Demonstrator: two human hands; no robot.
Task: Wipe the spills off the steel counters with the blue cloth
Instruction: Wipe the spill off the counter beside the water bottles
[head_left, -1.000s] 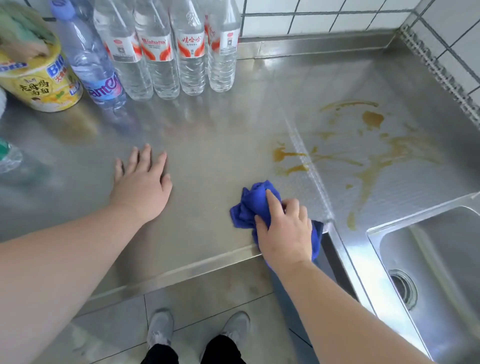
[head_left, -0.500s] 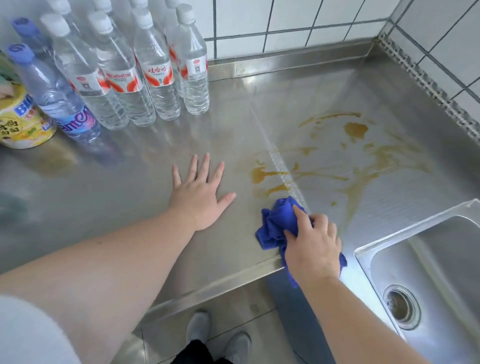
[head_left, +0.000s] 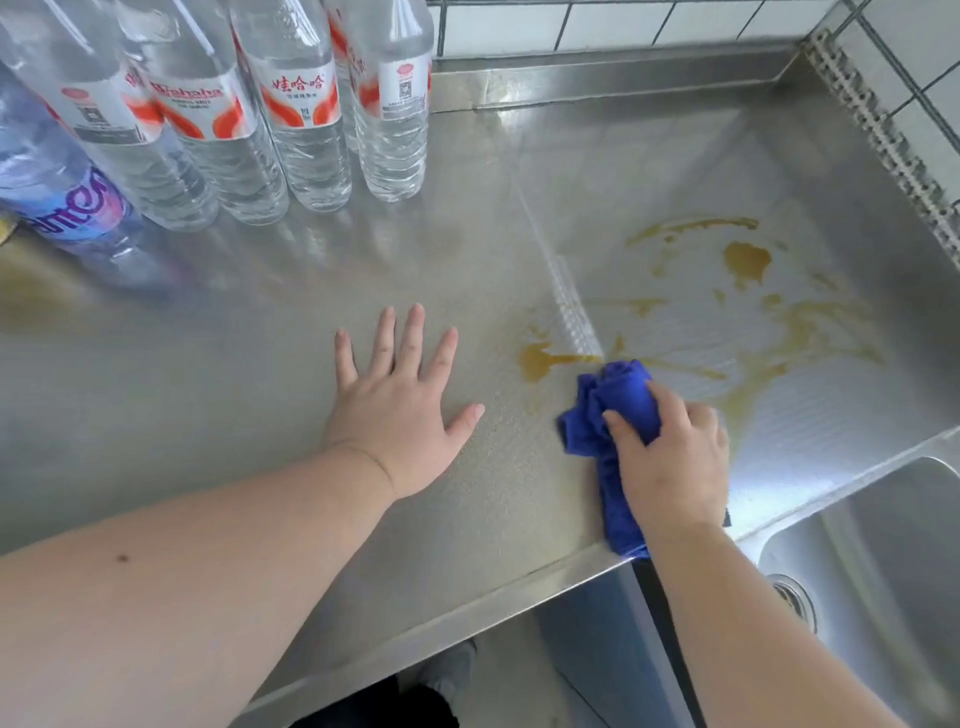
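Steel counter (head_left: 218, 395) — brushed metal, softly reflective, with a fine embossed grain near the front edge and a ribbed draining area (head_left: 810, 415) at right. Spill (head_left: 748, 262): thin, glossy yellow-brown liquid film, smeared in streaks over the metal. Blue cloth (head_left: 613, 410) — soft, matt, fuzzy textile, bunched into folds. Water bottles (head_left: 306, 150): clear, glossy ribbed plastic with smooth printed labels. Sink (head_left: 883, 582) — smooth satin steel. Wall tiles (head_left: 613, 21): white, glazed, with dark grout lines.
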